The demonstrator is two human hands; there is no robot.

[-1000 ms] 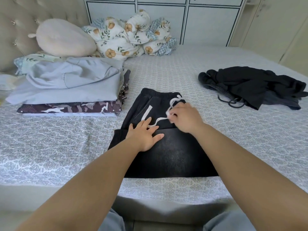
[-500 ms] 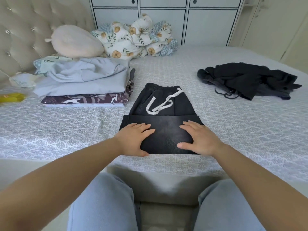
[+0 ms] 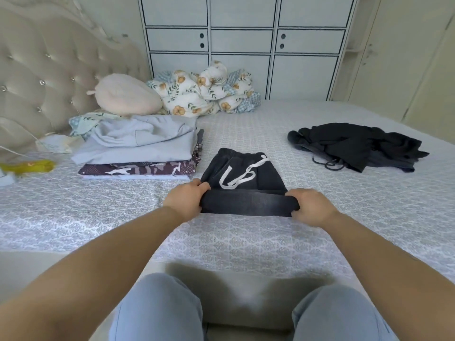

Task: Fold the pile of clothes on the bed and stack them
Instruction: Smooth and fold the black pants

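Because both hands curl round the near edge of the dark shorts (image 3: 242,168), we read the grip as a pinch at each end: the left hand (image 3: 184,200) holds the left end of the rolled-up hem, thumb on top, and the right hand (image 3: 311,206) holds the right end, fingers tucked beneath. Taking the cloth at both ends looks right to us, since a soft, limp piece like this would sag in the middle if lifted from one point. We judge it light, with some body like washed denim, and not slippery, so a modest pinch should carry the fold over.

The shorts lie flat at the centre of the frame on the bed (image 3: 344,230), waistband away from us, faded black, with a white drawstring (image 3: 242,175) looped loosely on the front; that cord may slide out of the fold.

Just to the left, in the middle left of the frame, sits the stack (image 3: 138,148) of folded clothes, pale grey over camouflage print. At the right, well apart, a crumpled black garment (image 3: 357,146) waits unfolded.
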